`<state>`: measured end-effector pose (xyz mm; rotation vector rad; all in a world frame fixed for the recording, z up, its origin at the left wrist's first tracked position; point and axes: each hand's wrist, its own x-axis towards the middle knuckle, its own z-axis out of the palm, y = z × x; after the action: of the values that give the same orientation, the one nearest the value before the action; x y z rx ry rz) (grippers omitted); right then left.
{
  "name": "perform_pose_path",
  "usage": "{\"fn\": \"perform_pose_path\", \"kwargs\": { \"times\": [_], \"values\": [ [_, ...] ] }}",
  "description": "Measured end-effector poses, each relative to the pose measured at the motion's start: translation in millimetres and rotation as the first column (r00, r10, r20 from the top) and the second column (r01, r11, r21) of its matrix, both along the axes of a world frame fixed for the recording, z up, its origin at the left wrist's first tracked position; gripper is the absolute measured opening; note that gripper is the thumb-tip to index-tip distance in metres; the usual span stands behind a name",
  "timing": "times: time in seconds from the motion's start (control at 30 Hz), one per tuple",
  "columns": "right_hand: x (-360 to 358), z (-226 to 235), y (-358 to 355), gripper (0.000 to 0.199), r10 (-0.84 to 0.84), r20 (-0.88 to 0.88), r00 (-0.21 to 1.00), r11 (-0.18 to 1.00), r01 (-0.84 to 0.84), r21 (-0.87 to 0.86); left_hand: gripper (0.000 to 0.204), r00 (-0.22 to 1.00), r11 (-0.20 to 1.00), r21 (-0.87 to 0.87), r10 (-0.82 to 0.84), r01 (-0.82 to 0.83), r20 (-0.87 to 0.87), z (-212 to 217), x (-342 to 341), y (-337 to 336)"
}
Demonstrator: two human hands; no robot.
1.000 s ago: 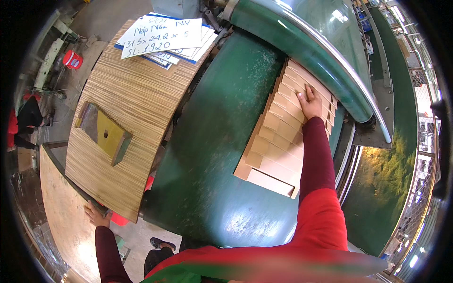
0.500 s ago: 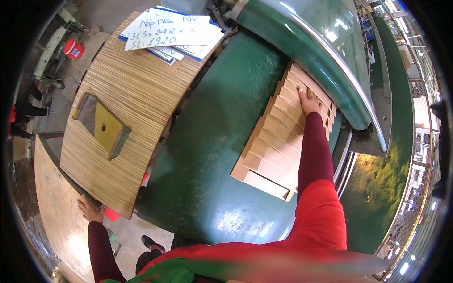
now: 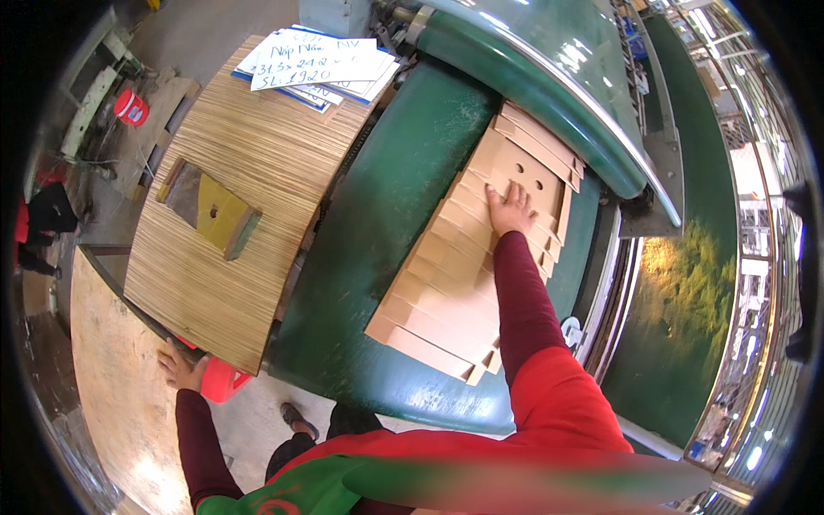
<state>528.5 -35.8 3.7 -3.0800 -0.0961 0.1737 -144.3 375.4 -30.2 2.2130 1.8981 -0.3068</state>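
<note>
Overlapping cardboard sheets (image 3: 433, 283) lie on the green belt (image 3: 343, 283), right of the striped worktop (image 3: 292, 184). The right hand (image 3: 513, 210) rests on them, grip spread; the left hand (image 3: 182, 372), also spread, touches a near-left board (image 3: 120, 360).

Right hand (image 3: 511, 216) palm-down on overlapping brown cardboard sheets (image 3: 446, 283), fingers (image 3: 514, 190) spread, two round holes in sheet just beyond fingertips. Sheets fanned out on green belt (image 3: 343, 283), far end by green roller (image 3: 532, 101). Left hand (image 3: 184, 374) on pale desk (image 3: 116, 369), near edge. Striped desk (image 3: 219, 300): yellow-faced block (image 3: 227, 221), handwritten papers (image 3: 318, 67). Red bucket (image 3: 131, 108) in left background.
</note>
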Motion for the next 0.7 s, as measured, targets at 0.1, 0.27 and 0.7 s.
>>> {"fn": "perform_pose_path", "kwargs": {
  "times": [0.1,0.27,0.7],
  "values": [
    [-54.2,10.6,9.0,0.083,-0.058,-0.005,0.998,0.998,0.058,0.01,0.095,0.881,0.966,0.22,-0.221,0.137,0.418,-2.3,-7.5,-15.6],
    [-153.8,23.7,18.6,0.084,-0.113,-0.006,0.994,0.993,0.113,0.037,0.018,0.741,0.925,-0.236,-0.069,0.299,0.668,-9.3,-44.9,-194.2],
    [-391.5,43.1,38.8,0.084,-0.132,-0.062,0.989,0.99,0.135,0.052,0.035,0.528,-0.43,-0.571,0.849,0.7,0.007,-33.3,-91.8,-257.5]
  ]
}}
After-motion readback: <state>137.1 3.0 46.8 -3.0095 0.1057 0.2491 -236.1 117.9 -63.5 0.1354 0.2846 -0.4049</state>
